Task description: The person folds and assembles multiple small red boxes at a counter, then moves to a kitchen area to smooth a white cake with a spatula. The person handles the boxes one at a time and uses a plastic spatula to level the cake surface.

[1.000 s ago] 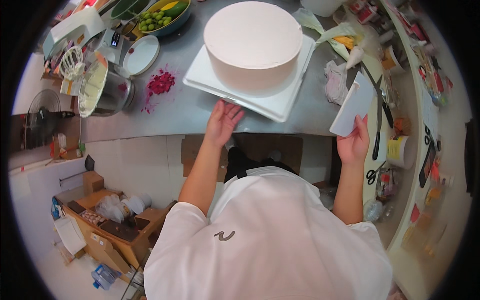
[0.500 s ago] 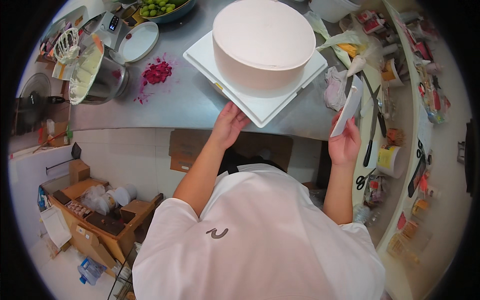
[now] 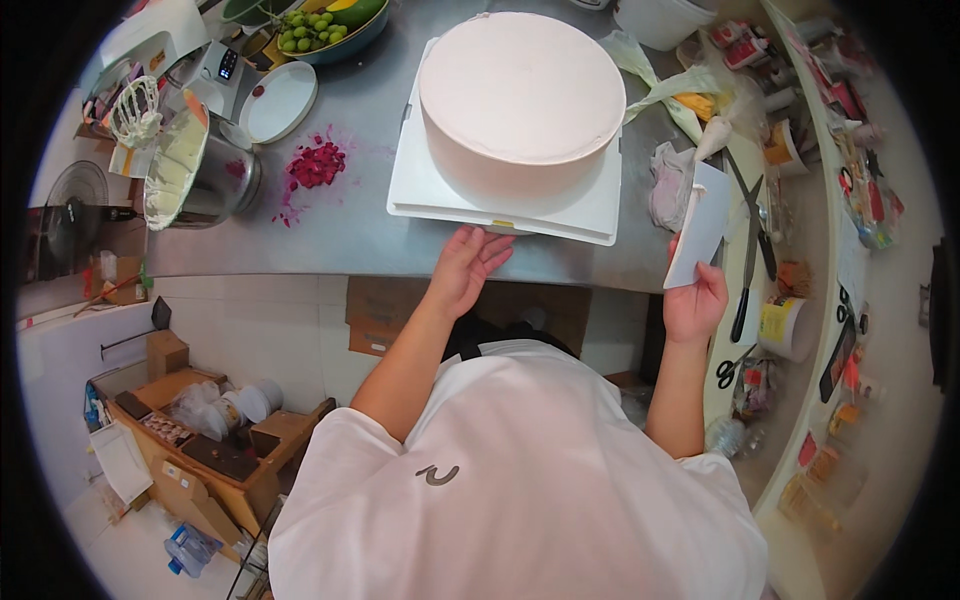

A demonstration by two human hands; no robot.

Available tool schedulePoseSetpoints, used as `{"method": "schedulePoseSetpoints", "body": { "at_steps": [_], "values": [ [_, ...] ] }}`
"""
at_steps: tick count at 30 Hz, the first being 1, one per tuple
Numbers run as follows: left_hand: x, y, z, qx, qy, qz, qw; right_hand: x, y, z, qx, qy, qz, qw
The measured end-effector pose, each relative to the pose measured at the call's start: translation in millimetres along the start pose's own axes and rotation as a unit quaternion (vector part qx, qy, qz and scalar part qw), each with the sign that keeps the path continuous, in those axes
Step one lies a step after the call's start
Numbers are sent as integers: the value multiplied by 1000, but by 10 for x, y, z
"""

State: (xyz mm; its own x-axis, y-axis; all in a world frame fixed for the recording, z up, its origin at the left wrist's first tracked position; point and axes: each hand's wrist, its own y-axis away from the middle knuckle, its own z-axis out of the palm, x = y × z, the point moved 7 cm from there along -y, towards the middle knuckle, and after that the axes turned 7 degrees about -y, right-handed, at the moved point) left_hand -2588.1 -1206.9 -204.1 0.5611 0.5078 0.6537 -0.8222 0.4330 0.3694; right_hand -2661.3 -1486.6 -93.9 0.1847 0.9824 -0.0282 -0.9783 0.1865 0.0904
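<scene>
A tall round cake [image 3: 521,92], coated in smooth pale pink cream, stands on a white square board [image 3: 415,190] on the metal worktop. Just below the board's front edge is my left hand [image 3: 467,268], palm partly up, its fingers apart and holding nothing. Its fingertips reach the front edge; whether they touch it, I cannot tell. Upright in my right hand [image 3: 697,308] is a flat white scraper [image 3: 701,222], gripped at its lower end to the right of the cake. A dab of cream sits on the scraper's left edge.
Chopped dark pink pieces [image 3: 317,164] lie left of the cake, near a mixer bowl [image 3: 185,170] of cream and a white plate [image 3: 278,103]. A fruit bowl [image 3: 335,45] stands behind. At right are a crumpled cloth [image 3: 672,185], a piping bag [image 3: 714,136] and a long spatula [image 3: 745,270].
The board has rotated under the cake, from a corner pointing at me to nearly a full side facing me. My left hand moved slightly right; the scraper stays in my right hand.
</scene>
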Motion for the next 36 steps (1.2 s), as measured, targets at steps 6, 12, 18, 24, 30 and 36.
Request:
{"method": "schedulePoseSetpoints", "body": {
  "at_steps": [6,12,18,24,30,36],
  "values": [
    [-96,-10,32,11,6,-3,1000,112,-33,1,-3,-41,34,999],
    [30,2,-74,39,8,13,999,178,-58,49,19,-12,-4,1000],
    [733,-376,-569,41,-34,80,995,50,29,-56,52,34,-49,997],
    [1465,-1401,-947,4,-164,-1,986,-226,224,-116,91,97,-112,985],
    [1173,-814,-686,-16,-102,24,994,-108,315,-163,126,106,-119,979],
    [281,-80,-286,22,-47,27,998,-79,247,-226,165,133,-141,967]
  ]
}}
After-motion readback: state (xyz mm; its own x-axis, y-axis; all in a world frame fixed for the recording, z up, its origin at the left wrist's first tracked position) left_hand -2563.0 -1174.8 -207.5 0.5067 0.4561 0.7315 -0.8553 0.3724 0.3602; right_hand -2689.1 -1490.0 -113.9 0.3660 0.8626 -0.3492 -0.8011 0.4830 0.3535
